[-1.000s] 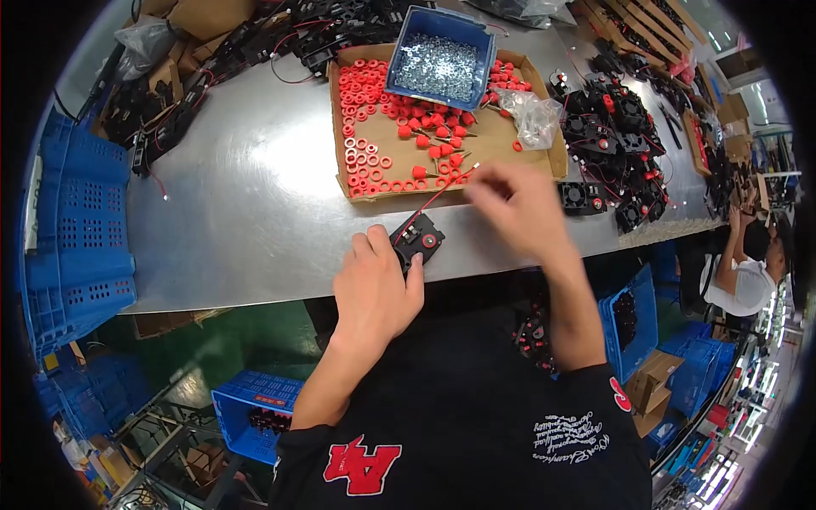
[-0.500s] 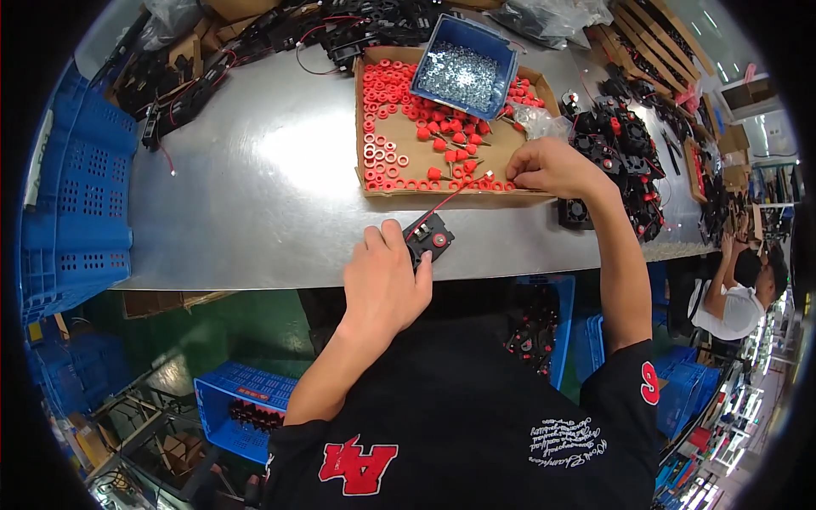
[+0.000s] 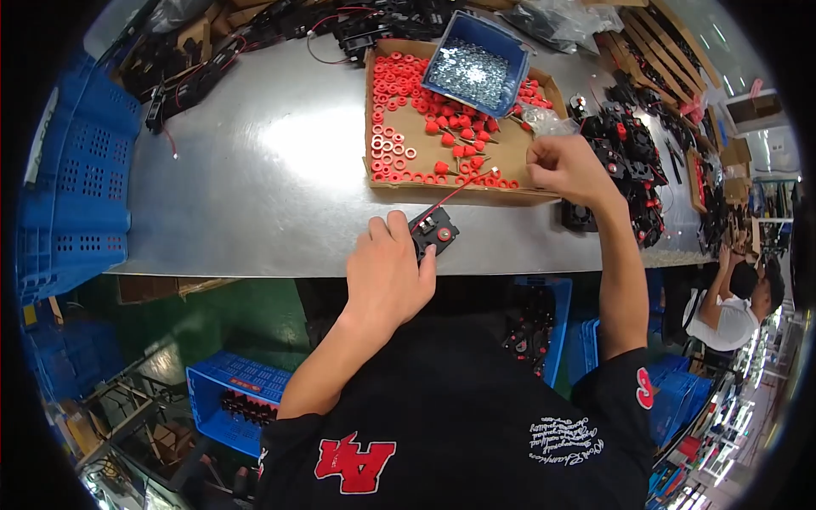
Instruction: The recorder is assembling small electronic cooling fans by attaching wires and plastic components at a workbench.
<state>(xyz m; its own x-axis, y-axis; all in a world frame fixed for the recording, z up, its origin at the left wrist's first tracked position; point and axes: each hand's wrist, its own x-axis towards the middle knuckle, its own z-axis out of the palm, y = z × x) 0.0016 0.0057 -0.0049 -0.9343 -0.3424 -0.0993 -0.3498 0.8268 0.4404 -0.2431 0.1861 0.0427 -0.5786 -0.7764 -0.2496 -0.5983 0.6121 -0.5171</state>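
Evidently light and stiff, the black part [image 3: 443,231] was by the near edge of the surface [image 3: 255,238], its left end pinched between thumb and fingers of the partly closed left hand [image 3: 387,270]. Its rigid sides seemed the best hold; the thin red wire [image 3: 446,201] looked fragile. The right hand [image 3: 574,172] was curled at the near right corner of the cardboard tray [image 3: 512,157], contents untellable; one second earlier it blurred past beside the white plug [image 3: 495,170].
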